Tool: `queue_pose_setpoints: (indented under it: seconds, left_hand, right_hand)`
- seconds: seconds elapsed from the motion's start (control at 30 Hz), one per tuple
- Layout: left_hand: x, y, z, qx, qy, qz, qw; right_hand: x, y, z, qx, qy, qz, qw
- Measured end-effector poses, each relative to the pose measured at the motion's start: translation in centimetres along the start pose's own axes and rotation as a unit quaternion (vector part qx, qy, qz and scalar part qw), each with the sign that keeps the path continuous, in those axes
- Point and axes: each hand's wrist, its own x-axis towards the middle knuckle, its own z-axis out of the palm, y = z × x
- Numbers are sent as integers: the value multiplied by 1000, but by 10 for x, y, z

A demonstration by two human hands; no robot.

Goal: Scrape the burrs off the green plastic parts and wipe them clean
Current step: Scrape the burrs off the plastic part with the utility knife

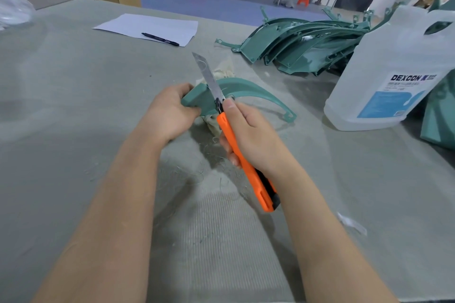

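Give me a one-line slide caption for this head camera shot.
Left hand holds a green plastic part; right hand scrapes with an orange knife.

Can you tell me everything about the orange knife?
The orange knife is a plastic utility cutter with a black slider strip and a long silver blade pushed far out. The right hand grips its handle, thumb near the blade's base. The blade points up and away, lying across the green part that the left hand holds.
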Motion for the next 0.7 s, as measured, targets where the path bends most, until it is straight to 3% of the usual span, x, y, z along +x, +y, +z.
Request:
queue_pose_setpoints:
  seconds: [0.53,0.7]
  left_hand:
    - [1,0,1,8,-4,9,1000]
    - [2,6,3,10,-26,19,999]
  right_hand:
    - [-4,-4,-3,45,-53,1,998]
    - [-10,-7,19,94,-141,-28,985]
